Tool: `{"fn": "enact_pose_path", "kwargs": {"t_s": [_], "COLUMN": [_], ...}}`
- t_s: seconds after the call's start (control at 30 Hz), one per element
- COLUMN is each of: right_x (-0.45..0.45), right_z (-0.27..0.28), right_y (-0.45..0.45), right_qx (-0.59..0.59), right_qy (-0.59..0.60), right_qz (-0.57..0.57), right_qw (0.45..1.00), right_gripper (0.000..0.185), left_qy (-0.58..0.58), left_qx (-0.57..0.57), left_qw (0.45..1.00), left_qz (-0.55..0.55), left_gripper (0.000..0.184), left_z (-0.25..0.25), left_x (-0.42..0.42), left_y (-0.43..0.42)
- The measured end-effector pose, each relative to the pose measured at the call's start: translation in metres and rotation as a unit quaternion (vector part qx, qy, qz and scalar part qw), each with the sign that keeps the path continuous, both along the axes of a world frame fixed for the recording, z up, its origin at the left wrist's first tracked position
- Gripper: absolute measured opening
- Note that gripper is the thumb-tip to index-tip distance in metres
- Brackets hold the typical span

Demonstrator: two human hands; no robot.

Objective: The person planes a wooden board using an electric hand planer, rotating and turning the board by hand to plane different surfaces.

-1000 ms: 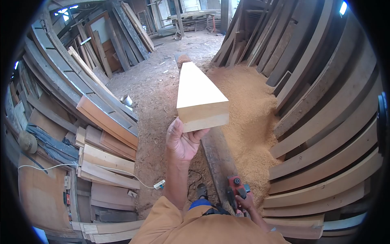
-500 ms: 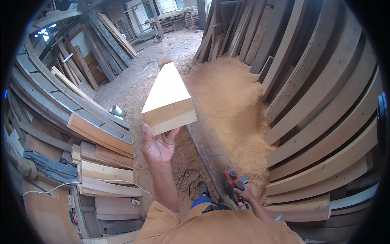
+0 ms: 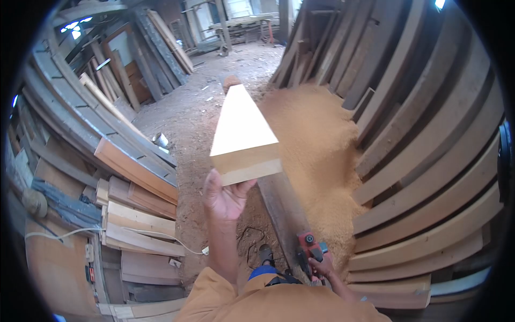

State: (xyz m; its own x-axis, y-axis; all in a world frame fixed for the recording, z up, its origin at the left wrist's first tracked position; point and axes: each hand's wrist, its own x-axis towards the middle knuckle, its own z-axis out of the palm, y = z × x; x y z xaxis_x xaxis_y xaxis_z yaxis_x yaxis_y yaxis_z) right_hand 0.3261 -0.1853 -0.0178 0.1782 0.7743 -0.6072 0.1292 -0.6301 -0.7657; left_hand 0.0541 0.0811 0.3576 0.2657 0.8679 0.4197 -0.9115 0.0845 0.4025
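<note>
From the head camera, a worker's left hand point(image 3: 226, 199) grips the near end of a pale wooden beam point(image 3: 248, 161), thumb at its left corner, other fingers partly hidden underneath. The beam stretches forward above a dark plank point(image 3: 283, 201), its top bleached by glare; whether its far end rests on anything cannot be told. The right hand point(image 3: 322, 265) is closed on a red power tool point(image 3: 308, 242), fingertips obscured. Sawdust point(image 3: 316, 134) lies alongside; dark borders crop the stacked boards point(image 3: 418, 214).
</note>
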Motion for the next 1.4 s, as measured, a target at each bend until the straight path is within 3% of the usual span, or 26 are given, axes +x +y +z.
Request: {"fn": "enact_pose_path", "kwargs": {"t_s": [0.4, 0.5, 0.6, 0.8, 0.9, 1.1, 1.2, 1.3, 1.4], "right_x": [-0.003, -0.004, 0.001, 0.003, 0.005, 0.002, 0.002, 0.005, 0.0], "right_z": [0.015, 0.007, -0.013, -0.009, -0.017, -0.01, -0.006, -0.01, 0.009], "right_y": [0.005, 0.004, 0.002, 0.004, 0.002, 0.001, 0.003, 0.003, 0.005], "right_qx": [-0.003, -0.006, 0.049, 0.045, 0.033, 0.031, 0.022, 0.057, 0.056], "right_qy": [-0.007, 0.008, -0.009, 0.006, -0.007, -0.02, -0.018, 0.047, 0.045], "right_qz": [-0.016, -0.039, -0.027, -0.014, -0.01, -0.014, -0.021, -0.002, -0.026], "right_qw": [1.0, 0.999, 0.998, 0.999, 0.999, 0.999, 0.999, 0.997, 0.997], "right_gripper": [0.036, 0.025, 0.023, 0.016, 0.035, 0.035, 0.031, 0.012, 0.009], "left_qy": [0.017, 0.003, 0.002, -0.001, 0.032, 0.029, 0.03, 0.027, 0.065], "left_qx": [0.002, -0.005, 0.008, 0.016, 0.009, 0.012, 0.014, 0.009, -0.017], "left_qw": [1.0, 0.999, 0.999, 0.999, 0.999, 0.999, 0.999, 1.0, 0.996], "left_qz": [-0.023, -0.036, -0.036, -0.041, -0.002, -0.003, -0.005, -0.007, -0.054], "left_gripper": [0.064, 0.061, 0.059, 0.055, 0.059, 0.06, 0.061, 0.06, 0.062], "left_z": [0.022, 0.028, 0.026, 0.028, 0.035, 0.037, 0.036, 0.032, -0.002], "left_x": [0.031, 0.035, 0.039, 0.047, 0.051, 0.053, 0.053, 0.051, 0.038], "left_y": [0.003, 0.003, 0.004, 0.006, 0.002, 0.003, 0.004, -0.001, -0.011]}}
